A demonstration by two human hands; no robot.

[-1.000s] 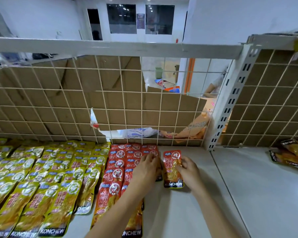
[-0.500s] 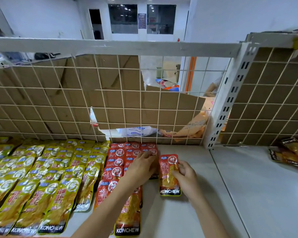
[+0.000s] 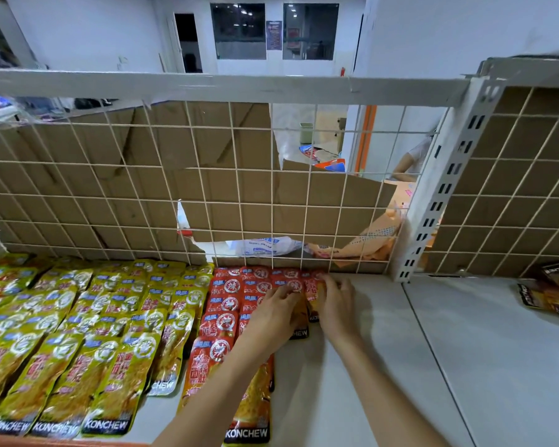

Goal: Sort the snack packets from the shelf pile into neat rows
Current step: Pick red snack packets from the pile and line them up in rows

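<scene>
A pale grey shelf runs across the lower part of the view, its surface smooth and lit from overhead, with a seam dividing it from the next bay on the right. On its left part, yellow snack packets lie in overlapping rows, and just beside them red snack packets form rows that reach back to the white wire grid at the rear. The left hand rests on the right edge of the red rows, fingers bent over the packets, though whether it grips one or only presses cannot be told. The right hand lies just beside it, fingers spread forward onto a single red packet at the back of the shelf, against the grid; the two hands are close together, nearly touching. Torn brown cardboard backs the grid, and through its gaps show a white plastic bag and an orange bag. A perforated white upright separates the bays. Dark snack packets sit at the far right of the neighbouring shelf. Beyond lies a white-walled room with dark windows and a doorway.
</scene>
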